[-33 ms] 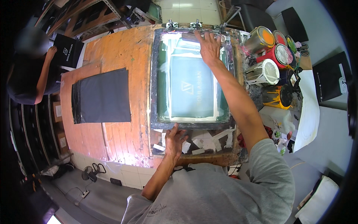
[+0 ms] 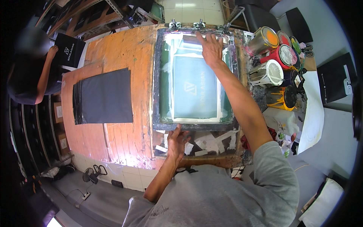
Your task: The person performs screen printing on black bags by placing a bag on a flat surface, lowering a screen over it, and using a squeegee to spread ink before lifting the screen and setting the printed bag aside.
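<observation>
A silk-screen frame (image 2: 155,87) lies on the bench before me, its mesh (image 2: 193,98) pale blue-green with a triangular emblem and lettering. My right hand (image 2: 212,48) reaches across to its far end. Its fingers curl over a squeegee (image 2: 192,38), a long bar partly hidden under the hand. At the near edge of the frame is my left hand (image 2: 177,143). One digit rests on the edge and the others bend just below it. Hinge clamps (image 2: 199,25) sit along the far side.
A stack of black sheets (image 2: 106,96) lies left on the wooden table (image 2: 121,49). Paint cans (image 2: 266,73) crowd the right side. Tape scraps (image 2: 204,145) cover the near base. At far left, another person's hand (image 2: 53,51) holds a printed black bag (image 2: 68,51).
</observation>
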